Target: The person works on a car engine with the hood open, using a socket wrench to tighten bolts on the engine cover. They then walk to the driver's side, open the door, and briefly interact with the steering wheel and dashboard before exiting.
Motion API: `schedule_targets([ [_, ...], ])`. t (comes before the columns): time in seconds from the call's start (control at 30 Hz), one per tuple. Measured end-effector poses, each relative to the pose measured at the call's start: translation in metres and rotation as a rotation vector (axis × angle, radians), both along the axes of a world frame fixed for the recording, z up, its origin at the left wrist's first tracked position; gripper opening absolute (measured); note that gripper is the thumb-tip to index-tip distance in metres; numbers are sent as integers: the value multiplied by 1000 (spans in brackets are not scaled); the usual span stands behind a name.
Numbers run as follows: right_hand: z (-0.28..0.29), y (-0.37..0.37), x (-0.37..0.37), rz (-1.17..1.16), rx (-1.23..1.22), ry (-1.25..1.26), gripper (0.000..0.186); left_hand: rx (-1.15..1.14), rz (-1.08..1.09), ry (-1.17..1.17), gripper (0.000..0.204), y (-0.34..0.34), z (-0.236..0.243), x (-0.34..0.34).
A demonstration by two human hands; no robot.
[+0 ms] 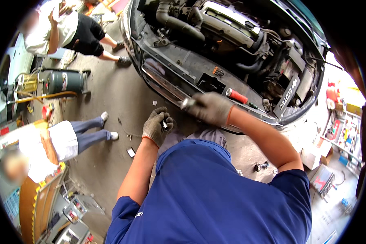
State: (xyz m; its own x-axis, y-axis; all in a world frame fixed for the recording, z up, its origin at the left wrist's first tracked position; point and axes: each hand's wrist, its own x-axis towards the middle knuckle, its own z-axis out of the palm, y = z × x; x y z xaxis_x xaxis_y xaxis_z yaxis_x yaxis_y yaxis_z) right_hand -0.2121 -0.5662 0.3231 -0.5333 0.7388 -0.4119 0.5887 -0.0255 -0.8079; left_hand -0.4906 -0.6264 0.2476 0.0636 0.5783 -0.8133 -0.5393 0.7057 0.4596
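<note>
The engine (227, 26) is lying exposed at one o'clock; work is apparently midway, the remainder unclear. The left hand (154, 127) is clasping a shiny cylinder (165, 125) at nine, the right hand (212, 110) gripping a blurred metal piece (186, 104) at twelve.

A car repair workshop is marked out by a vehicle (168, 57) parked on the far side, its engine (227, 30) laid bare. A red cylindrical tool (236, 96) is rested on the front panel. A dark green tank (65, 82) is stationed at left, loaded shelves (338, 144) are ranged at right, and metal parts (261, 166) are scattered over the floor (93, 171).
</note>
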Motion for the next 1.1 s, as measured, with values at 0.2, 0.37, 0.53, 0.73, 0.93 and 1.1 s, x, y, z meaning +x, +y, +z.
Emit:
schedule_targets([
  [0.2,10,-83,-83,-111,227,28,35,121,-193,-100,34,31,38,14],
  [0.37,24,-108,-112,-134,309,-139,40,128,-298,-300,35,21,42,-25],
  [0.53,48,-119,-132,-54,342,-272,43,263,-549,-41,28,3,77,-32],
  [0.73,39,-132,-155,-346,370,-106,47,313,-609,-225,27,15,47,-64],
  [0.93,13,-132,-171,-785,467,204,39,224,-556,-218,40,24,20,-63],
  [1.1,-5,-136,-133,-732,243,189,34,184,-898,26,41,32,4,-42],
])
